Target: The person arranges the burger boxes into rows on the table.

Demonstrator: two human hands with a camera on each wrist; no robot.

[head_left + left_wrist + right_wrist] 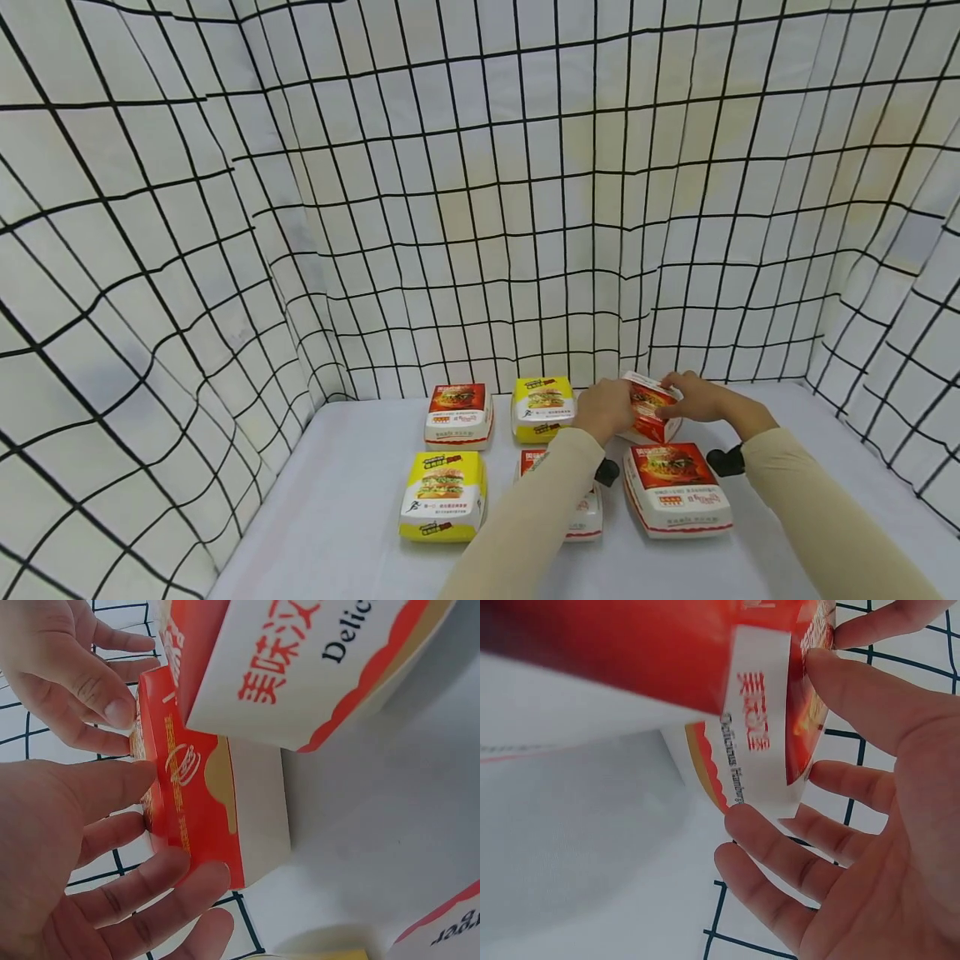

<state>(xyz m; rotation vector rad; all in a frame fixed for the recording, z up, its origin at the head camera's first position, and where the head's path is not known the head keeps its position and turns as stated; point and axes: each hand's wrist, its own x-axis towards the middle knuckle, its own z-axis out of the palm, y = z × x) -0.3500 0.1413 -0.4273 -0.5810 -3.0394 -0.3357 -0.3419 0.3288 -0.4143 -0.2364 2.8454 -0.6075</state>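
At the back right of the table, a red and white burger box (649, 407) is tilted between my two hands. My left hand (604, 410) grips its left side, thumb at the top edge and fingers spread along the wall in the left wrist view. On the opposite side, my right hand (703, 398) holds it, with the thumb (855, 694) over the printed top and fingers against the side wall. Directly in front stands another red and white burger box (675, 487), which overlaps the held one in both wrist views.
Two yellow burger boxes (442, 496) (543, 408) and a red one (459, 415) stand to the left on the white table (330, 483). Another red box (588, 512) is partly behind my left sleeve. White walls with black netting (480, 250) enclose the back and sides.
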